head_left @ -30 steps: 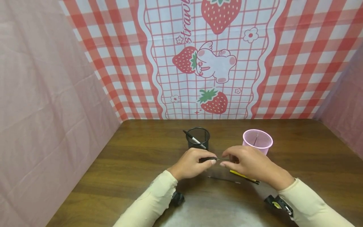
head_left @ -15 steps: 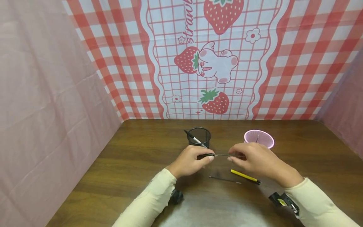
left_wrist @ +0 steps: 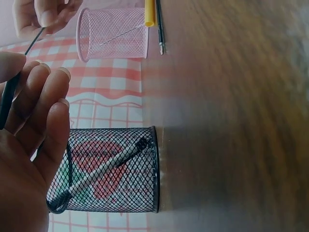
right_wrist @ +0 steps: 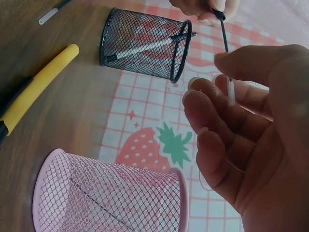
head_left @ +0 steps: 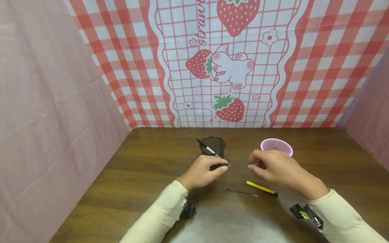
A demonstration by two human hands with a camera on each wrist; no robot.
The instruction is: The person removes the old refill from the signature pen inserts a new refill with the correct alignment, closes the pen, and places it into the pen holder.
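Note:
My left hand (head_left: 202, 173) grips a black pen barrel (left_wrist: 8, 101) between thumb and fingers, over the table before the black mesh cup. From the barrel's end a thin dark refill (head_left: 238, 164) runs across to my right hand (head_left: 282, 170), which pinches it between thumb and forefinger. In the right wrist view the refill's pale end (right_wrist: 231, 92) sticks out past the thumb, over the curled fingers. Below the hands, a second refill (head_left: 240, 192) and a yellow pen barrel (head_left: 259, 187) with a black end lie on the table.
The black mesh cup (right_wrist: 140, 44) holds a white pen (head_left: 209, 148) with black ends. A pink mesh cup (head_left: 291, 150), partly behind my right hand, has a thin refill (left_wrist: 120, 36) leaning inside. Strawberry-print cloth (head_left: 231, 67) hangs behind the wooden table (head_left: 146, 162).
My right hand has moved right and slightly up, away from the left, so a longer stretch of refill shows between them. The left hand has shifted slightly up and left with the barrel.

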